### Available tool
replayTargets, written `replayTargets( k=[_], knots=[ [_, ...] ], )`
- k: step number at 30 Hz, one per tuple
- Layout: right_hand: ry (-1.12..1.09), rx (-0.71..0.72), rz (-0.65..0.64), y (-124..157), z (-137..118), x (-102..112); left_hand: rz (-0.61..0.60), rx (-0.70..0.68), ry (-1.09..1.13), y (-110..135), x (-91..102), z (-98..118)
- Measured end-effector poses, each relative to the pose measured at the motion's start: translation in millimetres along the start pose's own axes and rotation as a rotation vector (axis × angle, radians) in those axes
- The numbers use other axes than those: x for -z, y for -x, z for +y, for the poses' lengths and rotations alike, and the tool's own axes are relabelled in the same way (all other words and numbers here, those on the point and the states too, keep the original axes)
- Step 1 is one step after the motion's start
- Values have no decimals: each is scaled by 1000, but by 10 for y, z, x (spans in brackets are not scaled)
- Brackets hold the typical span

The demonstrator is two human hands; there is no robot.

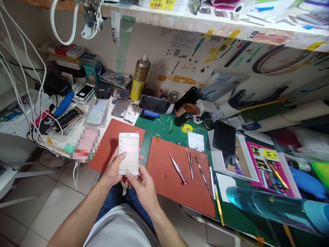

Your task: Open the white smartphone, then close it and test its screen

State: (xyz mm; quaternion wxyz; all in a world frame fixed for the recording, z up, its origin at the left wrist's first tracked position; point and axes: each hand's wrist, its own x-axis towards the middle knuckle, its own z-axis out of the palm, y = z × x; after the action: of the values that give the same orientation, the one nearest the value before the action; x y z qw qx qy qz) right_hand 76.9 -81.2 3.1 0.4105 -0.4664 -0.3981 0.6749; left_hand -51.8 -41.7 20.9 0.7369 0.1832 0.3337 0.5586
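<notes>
A white smartphone (128,153) with a lit screen is held upright above my lap, in front of the bench edge. My left hand (113,169) grips its left side, thumb resting on the screen. My right hand (142,185) cups the phone's bottom edge from below, fingers curled under it. Both hands are closed on the phone.
Two red mats (177,185) lie on a green cutting mat (159,128). Tweezers (190,161) and a metal pry tool (177,168) rest on the right mat. A spray can (140,77), a dark phone on a stand (155,104), opened phones (67,119) and boxes of tools (267,168) crowd the bench.
</notes>
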Motion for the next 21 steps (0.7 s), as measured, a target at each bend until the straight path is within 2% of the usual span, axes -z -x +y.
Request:
replayTargets(
  k=[5,21],
  knots=[
    [0,-2,1,3,4,2,-17,50,124,-31,0,28],
    [-49,-6,44,4,-13,-45,-40,80,166,-43,-12,46]
  ],
)
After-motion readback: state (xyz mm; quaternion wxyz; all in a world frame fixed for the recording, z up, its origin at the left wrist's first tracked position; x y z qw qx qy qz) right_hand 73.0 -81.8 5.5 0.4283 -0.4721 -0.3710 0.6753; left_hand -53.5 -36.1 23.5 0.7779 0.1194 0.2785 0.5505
